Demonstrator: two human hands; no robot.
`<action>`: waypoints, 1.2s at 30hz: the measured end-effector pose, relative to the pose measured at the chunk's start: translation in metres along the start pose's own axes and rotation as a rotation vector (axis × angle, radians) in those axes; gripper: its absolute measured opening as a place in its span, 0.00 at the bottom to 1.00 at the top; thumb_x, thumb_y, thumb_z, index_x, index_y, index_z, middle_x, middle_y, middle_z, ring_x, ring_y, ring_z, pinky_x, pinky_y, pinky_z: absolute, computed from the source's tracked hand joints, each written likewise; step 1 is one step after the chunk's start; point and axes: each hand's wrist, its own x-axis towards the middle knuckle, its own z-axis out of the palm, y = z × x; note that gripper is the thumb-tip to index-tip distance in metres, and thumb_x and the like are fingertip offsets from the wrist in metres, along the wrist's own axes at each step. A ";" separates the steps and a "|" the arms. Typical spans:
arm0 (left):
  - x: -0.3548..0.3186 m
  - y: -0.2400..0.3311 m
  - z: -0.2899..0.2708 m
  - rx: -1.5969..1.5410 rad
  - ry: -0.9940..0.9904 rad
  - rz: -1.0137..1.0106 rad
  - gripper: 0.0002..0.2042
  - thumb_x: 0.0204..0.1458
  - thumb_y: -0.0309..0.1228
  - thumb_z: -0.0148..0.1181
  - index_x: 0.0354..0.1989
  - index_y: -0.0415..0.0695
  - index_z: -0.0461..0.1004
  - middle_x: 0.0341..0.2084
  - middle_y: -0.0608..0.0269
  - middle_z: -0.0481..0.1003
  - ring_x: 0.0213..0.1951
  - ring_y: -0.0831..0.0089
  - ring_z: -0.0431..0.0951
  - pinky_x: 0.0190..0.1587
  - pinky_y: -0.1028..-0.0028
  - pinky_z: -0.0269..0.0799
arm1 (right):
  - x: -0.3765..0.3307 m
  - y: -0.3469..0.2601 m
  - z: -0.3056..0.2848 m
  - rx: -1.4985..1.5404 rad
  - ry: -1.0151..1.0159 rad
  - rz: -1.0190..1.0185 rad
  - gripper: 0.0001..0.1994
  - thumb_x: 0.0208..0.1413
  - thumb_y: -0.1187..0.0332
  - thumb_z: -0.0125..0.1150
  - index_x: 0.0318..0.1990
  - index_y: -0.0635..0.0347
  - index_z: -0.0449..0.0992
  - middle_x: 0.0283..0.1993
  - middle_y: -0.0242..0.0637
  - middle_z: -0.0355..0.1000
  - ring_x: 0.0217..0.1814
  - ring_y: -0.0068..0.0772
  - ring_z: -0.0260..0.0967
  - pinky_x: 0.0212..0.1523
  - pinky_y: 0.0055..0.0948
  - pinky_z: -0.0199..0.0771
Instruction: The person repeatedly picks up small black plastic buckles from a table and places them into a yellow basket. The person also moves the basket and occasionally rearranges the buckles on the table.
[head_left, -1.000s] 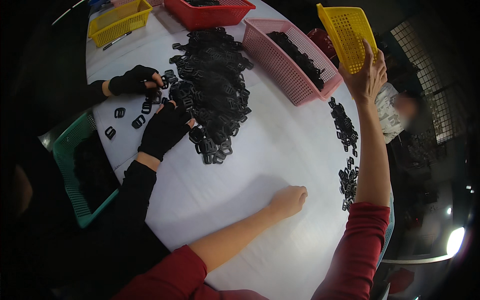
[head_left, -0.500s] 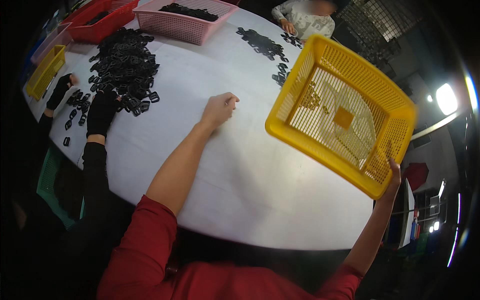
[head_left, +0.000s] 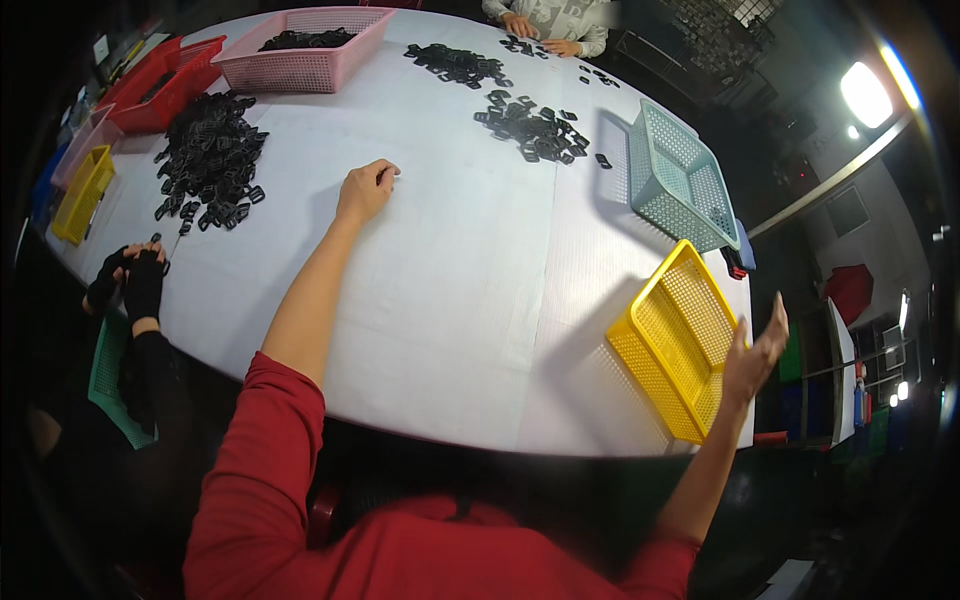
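Note:
A yellow plastic basket [head_left: 650, 362] is at the right edge of the table, its open top turned up. My right hand [head_left: 756, 360] is beside its outer rim with fingers stretched out and the thumb close to the rim; whether it touches cannot be told. Above the middle left of the white table [head_left: 450, 300] my left hand [head_left: 366, 192] has its fingers curled in. A dark spot shows between them, too small to name. Nearest to that hand lies a large heap of black plastic buckles [head_left: 210, 160].
A pale blue-green basket [head_left: 665, 195] stands beyond the yellow one. Buckle piles [head_left: 535, 128] lie farther back. Pink [head_left: 285, 72] and red [head_left: 160, 100] baskets stand far left. A co-worker's black-sleeved hands [head_left: 140, 275] work at the left; another person's hands [head_left: 563, 47] are across the table.
The yellow basket has come down from in front of me to the table's right side, and my right hand has let go. The view has shifted, showing the blue-green basket.

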 end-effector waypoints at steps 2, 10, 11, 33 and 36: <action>0.003 -0.012 -0.006 0.044 0.046 -0.065 0.10 0.57 0.34 0.50 0.36 0.48 0.79 0.23 0.61 0.78 0.28 0.68 0.79 0.33 0.69 0.72 | 0.031 -0.118 0.027 0.349 -0.039 -0.101 0.28 0.52 0.76 0.62 0.62 0.57 0.64 0.62 0.45 0.62 0.67 0.45 0.58 0.67 0.39 0.59; 0.032 0.025 0.002 -0.016 -0.064 -0.252 0.11 0.57 0.33 0.49 0.36 0.43 0.78 0.21 0.61 0.78 0.28 0.71 0.80 0.33 0.72 0.73 | 0.089 -0.190 0.310 0.471 -0.297 0.286 0.25 0.57 0.56 0.57 0.58 0.61 0.67 0.62 0.55 0.61 0.63 0.55 0.60 0.62 0.43 0.61; 0.046 0.016 0.010 -0.028 -0.037 -0.162 0.11 0.57 0.33 0.49 0.37 0.43 0.78 0.24 0.60 0.79 0.30 0.70 0.80 0.34 0.72 0.73 | 0.090 -0.165 0.343 0.359 -0.261 0.291 0.27 0.57 0.55 0.56 0.59 0.63 0.66 0.62 0.57 0.60 0.63 0.56 0.60 0.62 0.44 0.61; 0.260 0.089 0.244 -0.086 -0.535 0.542 0.22 0.63 0.48 0.40 0.56 0.53 0.72 0.54 0.58 0.72 0.57 0.60 0.68 0.62 0.64 0.59 | 0.170 -0.192 0.492 1.092 -0.822 0.170 0.26 0.62 0.43 0.44 0.49 0.52 0.80 0.51 0.47 0.75 0.58 0.39 0.69 0.59 0.31 0.63; 0.223 0.090 0.223 -0.183 -0.530 0.491 0.18 0.61 0.43 0.46 0.53 0.50 0.75 0.49 0.59 0.75 0.53 0.62 0.72 0.58 0.67 0.64 | 0.147 -0.198 0.461 1.127 -0.794 0.204 0.24 0.62 0.46 0.47 0.46 0.56 0.81 0.42 0.43 0.78 0.48 0.35 0.73 0.53 0.29 0.67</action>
